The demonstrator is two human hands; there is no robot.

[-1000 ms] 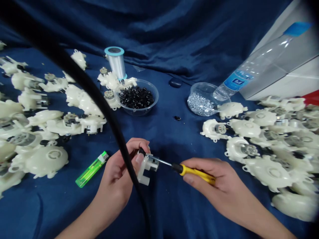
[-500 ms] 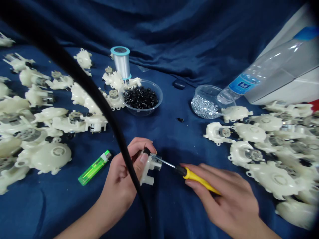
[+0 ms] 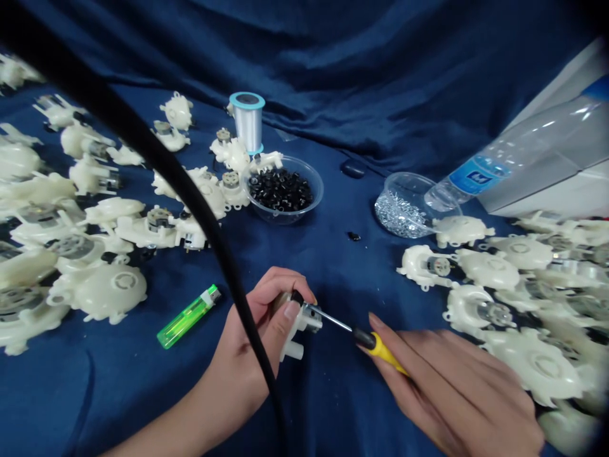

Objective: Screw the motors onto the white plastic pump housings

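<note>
My left hand [image 3: 259,333] is closed round a white plastic motor housing [image 3: 292,350] with a small metal motor in it. A small black part [image 3: 297,297] sits by my left thumb and forefinger. My right hand [image 3: 457,381] grips a screwdriver [image 3: 383,352] with a yellow and black handle. The screwdriver's metal shaft slants up to the left, its tip against the housing near the motor. My left fingers hide much of the housing, and the exact contact point is too small to make out.
A green lighter [image 3: 188,317] lies left of my hands. Beyond stand a bowl of black parts [image 3: 316,190], a bowl of screws [image 3: 380,216], a wire spool [image 3: 248,124] and a tilted bottle [image 3: 518,149]. White housings [image 3: 107,289] crowd both sides. A black cable [image 3: 209,222] crosses the view.
The whole view has shifted slightly. My right hand has turned and moved a little right and down along the screwdriver handle; the tip stays at the housing. My left hand keeps its hold.
</note>
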